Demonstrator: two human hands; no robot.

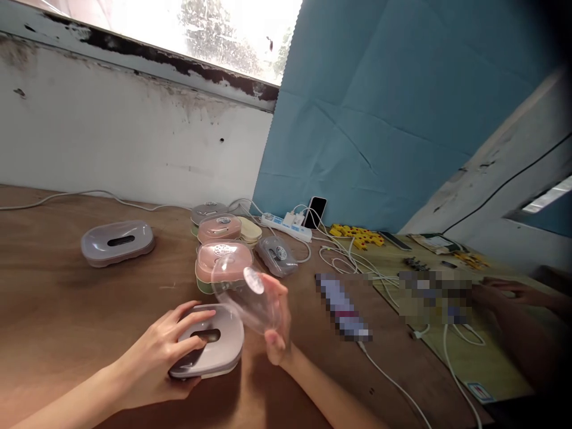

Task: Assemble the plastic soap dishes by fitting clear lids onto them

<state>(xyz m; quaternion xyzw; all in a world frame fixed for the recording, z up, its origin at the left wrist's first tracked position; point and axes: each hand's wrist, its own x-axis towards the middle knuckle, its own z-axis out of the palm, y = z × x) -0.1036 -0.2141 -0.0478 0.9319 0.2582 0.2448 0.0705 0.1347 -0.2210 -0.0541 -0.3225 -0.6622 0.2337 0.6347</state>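
Toward the near edge of the bench (53,310), a box (223,354) and a clear cover (245,304) held apart

The left grip (163,351) is closed over the box's left end, fingers spread across the top and one at the slot (212,335). Whether the base sits flat is hard to tell. Fingers and thumb of the right grip (284,322) pinch the cover's right side, tilted above the bench beside the box; contact between the two cannot be told.

The box looks light, stiff and smooth; the outer wall, away from the slot, seems the best hold. The cover looks thin, slippery and easily scratched or cracked, so its rim would suit a gentle pinch.

The box's long axis runs roughly left to right, its right end angled to the far edge, slot facing up. The cover's slants from far left to near right. Toward the far edge stand a pink box (227,256) and, farther left, another slotted box (118,253)
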